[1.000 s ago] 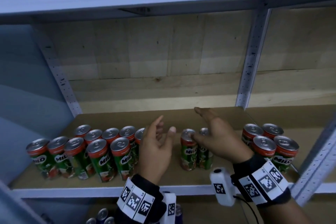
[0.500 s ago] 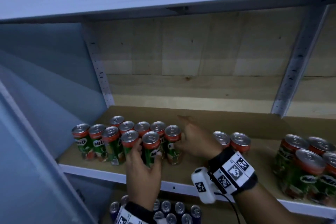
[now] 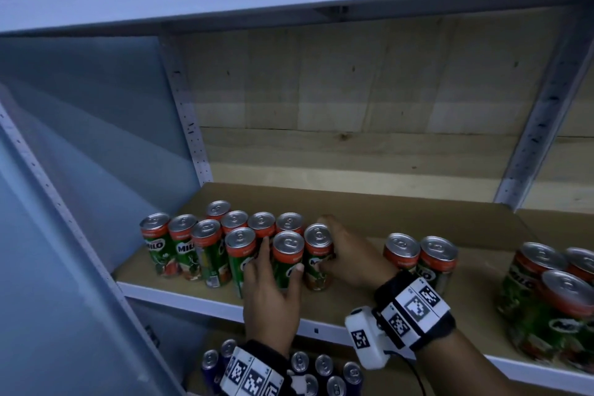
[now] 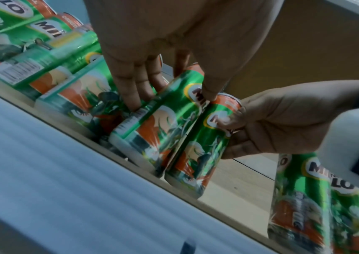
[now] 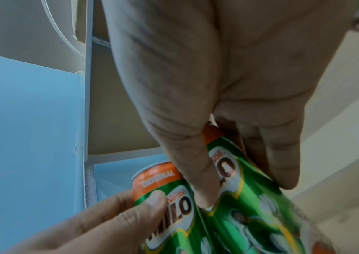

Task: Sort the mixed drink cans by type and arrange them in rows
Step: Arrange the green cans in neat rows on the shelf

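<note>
Green and orange Milo cans stand in two rows on the cardboard-lined shelf (image 3: 369, 212). My left hand (image 3: 280, 271) grips the second-last front can (image 3: 288, 243), its fingers in the gap to the left and its thumb on the right. My right hand (image 3: 335, 249) grips the end can (image 3: 318, 236), thumb in front and fingers behind. The two cans touch. The left wrist view shows my left hand (image 4: 169, 96) on its can (image 4: 152, 130) beside the end can (image 4: 200, 151). In the right wrist view my right hand (image 5: 248, 194) pinches the end can (image 5: 252, 214).
Two more Milo cans (image 3: 421, 254) stand to the right of my right hand, and a cluster of several (image 3: 543, 296) further right. Blue cans (image 3: 323, 366) sit on the shelf below. A metal upright (image 3: 189, 113) and a blue panel (image 3: 80, 138) close the left side.
Both hands moved left from the loose pair of cans to the right end of the rows and took hold of the last two front cans. My view turned left.
</note>
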